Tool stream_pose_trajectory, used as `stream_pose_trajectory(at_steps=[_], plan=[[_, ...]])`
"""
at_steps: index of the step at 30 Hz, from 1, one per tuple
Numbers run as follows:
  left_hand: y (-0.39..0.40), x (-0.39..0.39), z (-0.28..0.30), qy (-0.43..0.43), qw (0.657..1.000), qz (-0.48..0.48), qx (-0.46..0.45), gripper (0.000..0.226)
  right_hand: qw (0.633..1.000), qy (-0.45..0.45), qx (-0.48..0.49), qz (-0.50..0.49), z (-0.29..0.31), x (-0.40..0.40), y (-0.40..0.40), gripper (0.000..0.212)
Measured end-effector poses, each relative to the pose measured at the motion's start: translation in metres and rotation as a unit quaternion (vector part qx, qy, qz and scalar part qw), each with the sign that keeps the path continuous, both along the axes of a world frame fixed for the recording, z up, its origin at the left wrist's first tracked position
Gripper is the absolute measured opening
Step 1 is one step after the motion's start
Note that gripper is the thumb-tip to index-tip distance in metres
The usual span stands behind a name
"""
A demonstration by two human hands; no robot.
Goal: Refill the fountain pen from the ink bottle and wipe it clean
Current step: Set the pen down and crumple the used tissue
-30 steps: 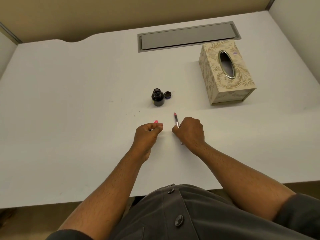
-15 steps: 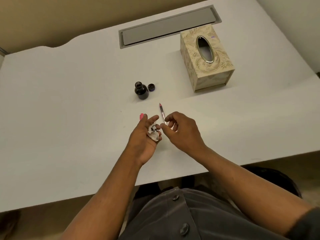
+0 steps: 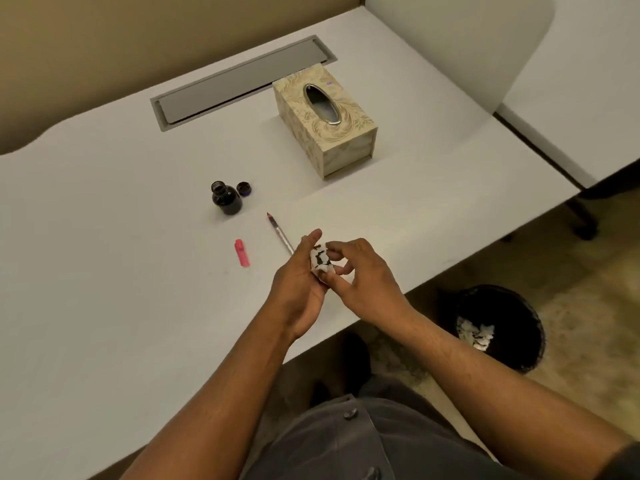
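The fountain pen lies on the white desk, nib pointing away, its near end hidden behind my left hand. Its pink cap lies apart to the left. An uncapped dark ink bottle stands farther back, its lid beside it. My left hand is held palm up with an ink-stained crumpled tissue in it. The fingers of my right hand pinch the same tissue.
A patterned tissue box stands at the back right, in front of a grey cable tray cover. A black waste bin with used tissues stands on the floor right of the desk edge.
Both hands have left the pen and the cap, which now lie on the desk. The stained tissue, hidden a second ago, lies in my left palm and my right fingers have closed on it. The view swung right.
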State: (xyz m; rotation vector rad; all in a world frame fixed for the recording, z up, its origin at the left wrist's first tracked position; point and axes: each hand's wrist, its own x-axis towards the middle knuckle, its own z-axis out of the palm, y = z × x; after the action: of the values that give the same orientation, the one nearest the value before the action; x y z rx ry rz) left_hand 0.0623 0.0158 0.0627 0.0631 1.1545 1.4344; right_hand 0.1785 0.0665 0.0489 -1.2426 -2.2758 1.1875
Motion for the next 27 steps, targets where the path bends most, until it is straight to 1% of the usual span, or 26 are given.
stream_pose_trajectory(at_steps=[1,4,7,9,10,13,15,17,19,21,22,23,25,26,27], plan=[[-0.002,0.006,0.000,-0.002,1.000,-0.018,0.001,0.040,1.000,0.000,-0.014,-0.021,0.001,0.006,-0.005,0.045],[-0.010,0.024,-0.004,-0.020,0.998,-0.067,0.002,0.043,0.994,0.013,-0.074,-0.080,0.003,0.027,-0.019,0.047],[-0.021,0.039,-0.016,0.004,0.990,-0.138,-0.006,0.040,0.981,0.036,-0.153,-0.112,0.003,0.048,-0.034,0.048],[-0.029,0.052,-0.021,0.025,0.982,-0.188,-0.016,0.040,0.977,0.029,-0.166,-0.127,0.000,0.064,-0.049,0.042],[-0.032,0.058,-0.023,0.031,0.978,-0.207,-0.024,0.041,0.978,0.023,-0.152,-0.137,-0.001,0.072,-0.057,0.036],[-0.039,0.083,-0.021,0.024,0.961,-0.275,-0.030,0.046,0.983,-0.007,-0.057,-0.174,-0.007,0.098,-0.079,0.022],[-0.039,0.101,-0.021,0.009,0.950,-0.312,-0.035,0.047,0.979,-0.031,-0.016,-0.201,-0.012,0.115,-0.090,0.021],[-0.036,0.117,-0.024,-0.012,0.943,-0.329,-0.048,0.048,0.974,-0.046,0.011,-0.223,-0.018,0.133,-0.096,0.020],[-0.031,0.133,-0.027,-0.004,0.933,-0.355,-0.059,0.051,0.966,-0.048,0.018,-0.254,-0.025,0.150,-0.098,0.018],[-0.022,0.150,-0.032,0.065,0.910,-0.406,-0.060,0.052,0.949,-0.022,-0.007,-0.313,-0.029,0.169,-0.094,0.013],[-0.015,0.159,-0.036,0.124,0.891,-0.433,-0.054,0.053,0.937,-0.004,-0.023,-0.348,-0.031,0.180,-0.091,0.010],[-0.006,0.168,-0.040,0.199,0.864,-0.461,-0.040,0.052,0.924,0.007,-0.034,-0.380,-0.034,0.193,-0.086,0.007],[0.016,0.187,-0.047,0.372,0.786,-0.494,0.005,0.049,0.903,0.019,-0.040,-0.428,-0.043,0.220,-0.074,0.007],[0.030,0.196,-0.049,0.448,0.745,-0.493,0.027,0.048,0.892,0.028,-0.043,-0.448,-0.049,0.235,-0.067,0.008],[0.044,0.205,-0.049,0.505,0.710,-0.489,0.043,0.046,0.883,0.036,-0.045,-0.465,-0.055,0.249,-0.060,0.009]])
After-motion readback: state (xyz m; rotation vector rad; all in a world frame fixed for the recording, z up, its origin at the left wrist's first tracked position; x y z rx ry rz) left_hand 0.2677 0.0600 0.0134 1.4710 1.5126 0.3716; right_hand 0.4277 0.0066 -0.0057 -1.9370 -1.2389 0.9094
